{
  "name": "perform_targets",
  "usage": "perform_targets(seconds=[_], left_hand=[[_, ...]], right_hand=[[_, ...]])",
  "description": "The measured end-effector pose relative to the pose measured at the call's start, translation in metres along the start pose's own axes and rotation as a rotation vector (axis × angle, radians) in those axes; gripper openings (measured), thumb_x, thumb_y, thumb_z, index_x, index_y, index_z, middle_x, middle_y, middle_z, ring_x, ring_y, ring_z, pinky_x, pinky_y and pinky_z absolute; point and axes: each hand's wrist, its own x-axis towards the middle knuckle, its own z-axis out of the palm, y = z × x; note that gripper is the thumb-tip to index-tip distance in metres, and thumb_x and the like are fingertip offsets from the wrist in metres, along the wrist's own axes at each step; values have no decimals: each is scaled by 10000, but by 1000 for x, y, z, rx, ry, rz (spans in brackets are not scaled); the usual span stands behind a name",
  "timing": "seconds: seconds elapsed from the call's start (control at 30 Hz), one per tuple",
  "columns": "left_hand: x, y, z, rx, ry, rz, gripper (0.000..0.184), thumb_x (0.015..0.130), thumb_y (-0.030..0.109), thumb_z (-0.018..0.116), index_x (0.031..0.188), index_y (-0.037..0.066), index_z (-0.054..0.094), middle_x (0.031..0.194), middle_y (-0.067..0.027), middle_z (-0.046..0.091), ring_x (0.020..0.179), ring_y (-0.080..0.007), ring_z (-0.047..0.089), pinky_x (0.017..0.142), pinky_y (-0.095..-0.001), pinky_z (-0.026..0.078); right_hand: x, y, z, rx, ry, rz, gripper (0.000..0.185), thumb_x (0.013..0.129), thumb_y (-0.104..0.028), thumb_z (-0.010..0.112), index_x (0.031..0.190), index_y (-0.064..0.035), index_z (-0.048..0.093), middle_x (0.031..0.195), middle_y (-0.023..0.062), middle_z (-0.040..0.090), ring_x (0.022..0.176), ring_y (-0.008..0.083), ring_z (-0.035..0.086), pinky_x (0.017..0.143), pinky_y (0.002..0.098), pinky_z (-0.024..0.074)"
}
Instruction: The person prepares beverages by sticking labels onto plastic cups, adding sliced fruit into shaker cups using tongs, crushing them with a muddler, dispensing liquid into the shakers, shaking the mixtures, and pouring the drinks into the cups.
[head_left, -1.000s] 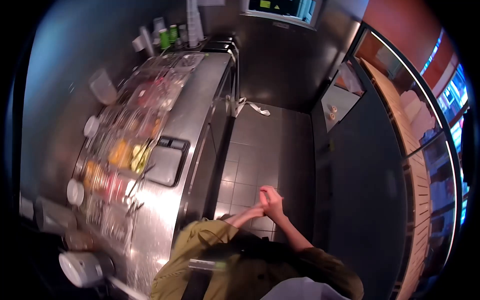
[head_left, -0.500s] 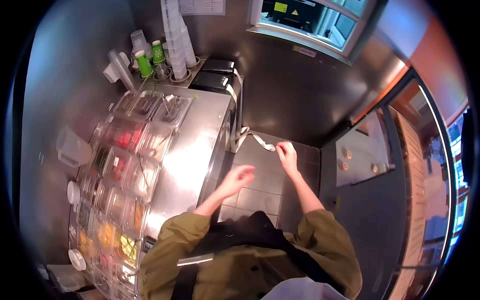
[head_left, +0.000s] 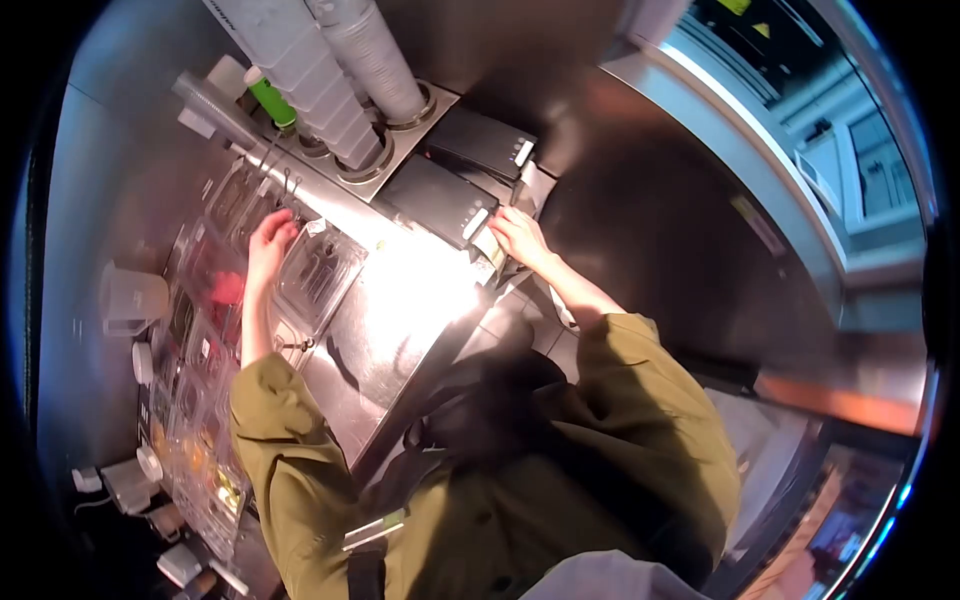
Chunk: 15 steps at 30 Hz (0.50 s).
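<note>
At the front edge of the nearer black box-shaped device (head_left: 435, 198), my right hand (head_left: 522, 240) has its fingers pressed together on a pale paper strip (head_left: 490, 248) that hangs from the device. My left hand (head_left: 268, 248) hovers over the clear lidded containers (head_left: 318, 278) on the left, its fingers loosely bent and apart, with nothing seen in them. A second black device (head_left: 484, 142) stands behind the first. Both have a white label on the front.
Tall stacks of white cups (head_left: 372, 62) stand in round holders, beside a green cup (head_left: 270, 98). A steel counter (head_left: 372, 345) runs along the left. A clear jug (head_left: 135, 298) hangs on the left wall. A window (head_left: 800, 130) is at the upper right.
The view has come closer to the cup stacks and black devices. My right hand has gone from above the floor to the nearer device. My left hand has moved over the containers.
</note>
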Motion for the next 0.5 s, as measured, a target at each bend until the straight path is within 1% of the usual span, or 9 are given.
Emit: perform_targets(seconds=[0.13, 0.17, 0.2, 0.23, 0.27, 0.37, 0.43, 0.47, 0.5], left_hand=[[65, 13, -14, 134, 108, -83, 249, 849, 116, 520, 1078, 53, 592, 901, 3, 616, 777, -60, 556, 656, -187, 418], [84, 13, -15, 174, 113, -23, 239, 837, 132, 526, 1038, 35, 612, 878, -5, 623, 765, -74, 559, 652, -201, 423], [102, 20, -15, 353, 183, 25, 256, 815, 167, 536, 1003, 19, 625, 882, -57, 649, 790, -134, 598, 687, -247, 451], [127, 20, -18, 573, 292, 112, 296, 780, 206, 552, 1003, 27, 625, 894, -106, 659, 839, -214, 623, 742, -314, 469], [149, 19, -22, 622, 302, 160, 301, 754, 230, 560, 987, 54, 633, 936, -126, 648, 883, -265, 619, 777, -360, 469], [216, 27, -9, 561, 504, 153, 249, 777, 236, 543, 920, 59, 645, 890, -133, 646, 881, -305, 604, 768, -381, 477], [248, 24, 0, 655, 494, 145, 340, 787, 350, 564, 967, 69, 627, 944, -137, 621, 912, -306, 589, 782, -380, 469], [254, 30, 10, 777, 369, 83, 517, 779, 497, 542, 1084, 81, 580, 1084, -181, 564, 954, -344, 577, 806, -438, 464], [257, 36, 22, 954, 216, 65, 547, 761, 502, 565, 1109, 81, 550, 1097, -204, 546, 950, -357, 577, 799, -438, 468]], right_hand=[[8, 14, -4, 70, -31, -131, 83, 724, -101, 631, 792, -67, 598, 815, 76, 539, 778, 245, 543, 684, 344, 440], [11, 15, -4, -82, -24, -262, 103, 714, -109, 641, 795, -70, 591, 787, 71, 540, 763, 235, 545, 673, 345, 436], [8, 19, 8, -33, -61, -139, 122, 698, -99, 654, 792, -73, 581, 766, 73, 537, 745, 248, 543, 653, 351, 431], [6, 23, 8, 52, -18, -169, 126, 683, -81, 662, 771, -79, 570, 770, 89, 538, 729, 273, 537, 625, 363, 419], [3, 26, 12, -38, 3, -188, 130, 685, -57, 656, 768, -72, 557, 749, 98, 523, 703, 285, 522, 594, 374, 398], [9, 21, 5, -41, -107, -208, 135, 688, -52, 652, 757, -56, 537, 721, 97, 494, 669, 281, 489, 601, 391, 368], [10, 18, 6, -58, -167, -162, 138, 690, -52, 649, 752, -62, 527, 723, 96, 492, 675, 281, 487, 627, 393, 365], [13, 16, 6, -64, -179, -132, 140, 691, -52, 647, 752, -64, 522, 724, 94, 490, 680, 281, 486, 642, 394, 365], [15, 11, 3, -81, -202, -116, 146, 692, -50, 646, 757, -65, 516, 732, 95, 488, 687, 282, 485, 653, 396, 366]])
